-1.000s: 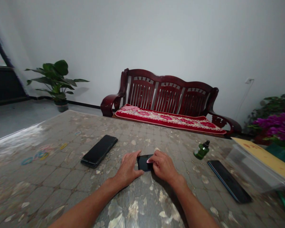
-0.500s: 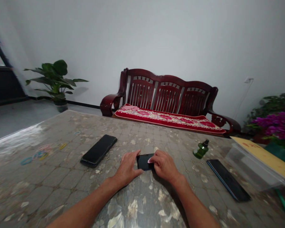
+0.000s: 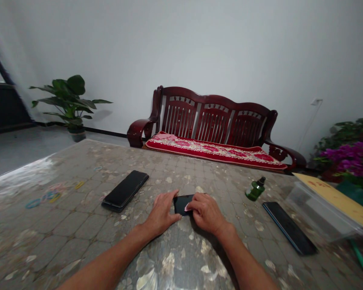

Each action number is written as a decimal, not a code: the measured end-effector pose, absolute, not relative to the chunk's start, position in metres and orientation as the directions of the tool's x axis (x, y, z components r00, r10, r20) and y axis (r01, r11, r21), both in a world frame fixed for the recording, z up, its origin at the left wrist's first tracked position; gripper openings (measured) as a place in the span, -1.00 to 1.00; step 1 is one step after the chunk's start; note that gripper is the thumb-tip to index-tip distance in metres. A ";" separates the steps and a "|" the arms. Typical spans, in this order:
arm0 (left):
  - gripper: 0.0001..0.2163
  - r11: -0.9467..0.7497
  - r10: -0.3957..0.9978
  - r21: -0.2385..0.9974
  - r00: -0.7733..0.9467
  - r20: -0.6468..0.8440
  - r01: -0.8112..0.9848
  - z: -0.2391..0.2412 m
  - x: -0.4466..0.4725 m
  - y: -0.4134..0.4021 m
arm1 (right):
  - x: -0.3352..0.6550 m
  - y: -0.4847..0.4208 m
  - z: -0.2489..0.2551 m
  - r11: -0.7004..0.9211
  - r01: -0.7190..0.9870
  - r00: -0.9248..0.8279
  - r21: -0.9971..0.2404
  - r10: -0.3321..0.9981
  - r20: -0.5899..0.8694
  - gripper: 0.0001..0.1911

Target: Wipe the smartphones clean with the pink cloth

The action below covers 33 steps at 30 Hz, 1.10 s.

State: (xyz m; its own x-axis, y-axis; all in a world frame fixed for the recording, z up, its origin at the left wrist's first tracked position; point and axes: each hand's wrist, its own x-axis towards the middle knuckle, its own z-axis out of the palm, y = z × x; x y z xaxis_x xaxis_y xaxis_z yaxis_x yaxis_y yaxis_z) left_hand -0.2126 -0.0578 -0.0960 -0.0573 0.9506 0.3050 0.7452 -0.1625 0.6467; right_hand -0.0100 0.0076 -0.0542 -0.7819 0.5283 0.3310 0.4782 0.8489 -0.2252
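Note:
A dark phone (image 3: 180,204) lies sideways on the patterned tabletop between my hands. My left hand (image 3: 163,211) grips its left end, thumb at the near edge and fingers at the far edge. Over the right part of the screen, my right hand (image 3: 206,211) is closed in a pinch on a small pinkish-white cloth (image 3: 186,208), pressed to the glass. Most of the cloth and the phone's right end are hidden beneath that hand.
Another black phone (image 3: 125,191) lies to the left, near several coloured rubber bands (image 3: 50,196). To the right are a green spray bottle (image 3: 255,189), a dark phone (image 3: 289,228) and a clear plastic box (image 3: 317,211). A wooden bench (image 3: 214,125) stands beyond the table.
My right hand has slid slightly left across the phone's screen with the cloth. My left hand keeps its hold on the phone.

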 end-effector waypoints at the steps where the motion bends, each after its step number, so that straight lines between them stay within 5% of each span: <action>1: -0.31 -0.164 0.951 0.647 -0.056 0.305 0.744 -0.096 -0.212 -0.058 | -0.012 0.006 -0.054 0.860 0.459 -0.793 -0.224 0.510 0.333 -0.64; 9: -0.31 -0.162 0.948 0.640 -0.063 0.313 0.751 -0.098 -0.213 -0.058 | -0.005 0.012 -0.054 0.820 0.521 -0.749 -0.235 0.572 0.334 -0.67; 16: -0.31 -0.165 0.947 0.640 -0.062 0.316 0.750 -0.100 -0.213 -0.057 | -0.012 0.004 -0.054 0.879 0.419 -0.812 -0.229 0.476 0.339 -0.66; 23: -0.32 -0.162 0.952 0.655 -0.059 0.302 0.738 -0.095 -0.213 -0.059 | 0.001 0.017 -0.055 0.819 0.515 -0.748 -0.252 0.573 0.335 -0.65; 33: -0.31 -0.180 0.942 0.646 -0.060 0.331 0.742 -0.101 -0.215 -0.057 | -0.002 0.013 -0.054 0.870 0.444 -0.802 -0.214 0.493 0.339 -0.68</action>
State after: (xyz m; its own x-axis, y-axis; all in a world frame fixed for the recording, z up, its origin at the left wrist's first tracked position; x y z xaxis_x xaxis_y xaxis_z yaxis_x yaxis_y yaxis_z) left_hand -0.2149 -0.0568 -0.1007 -0.0598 0.9419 0.3305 0.7420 -0.1796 0.6459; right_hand -0.0020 0.0126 -0.0540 -0.8016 0.4927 0.3386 0.4441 0.8699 -0.2144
